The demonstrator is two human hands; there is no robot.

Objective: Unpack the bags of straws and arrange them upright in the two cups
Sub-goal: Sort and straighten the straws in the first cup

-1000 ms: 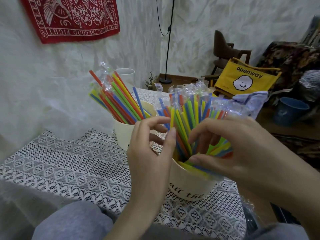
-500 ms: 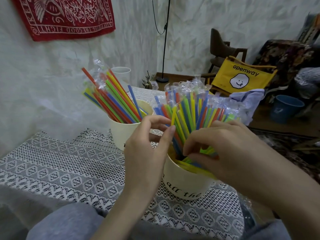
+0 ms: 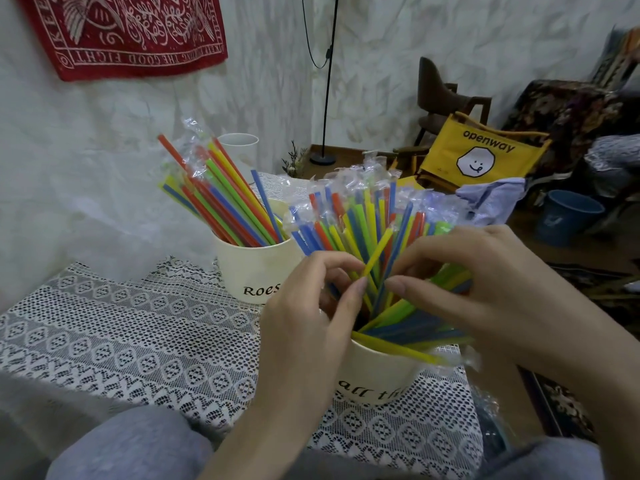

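- The left hand has its fingers curled in, thumb and forefinger pinching a thin yellow plastic straw low on its stem, just above the near cup.
- The right hand is curled over the right side of the bundle, thumb tip close to the left thumb; its fingers grasp a splayed group of wrapped straws in blue, green, yellow and orange.
- Those straws stand in the near cream paper cup with black lettering, directly under both hands; some stand upright, others lean out to the right over its rim.
- Just behind and to the left, apart from the hands, a second cream paper cup holds more coloured straws leaning left.
- Both cups sit on a white lace tablecloth.
- A yellow fabric bag printed "openway" stands well behind.
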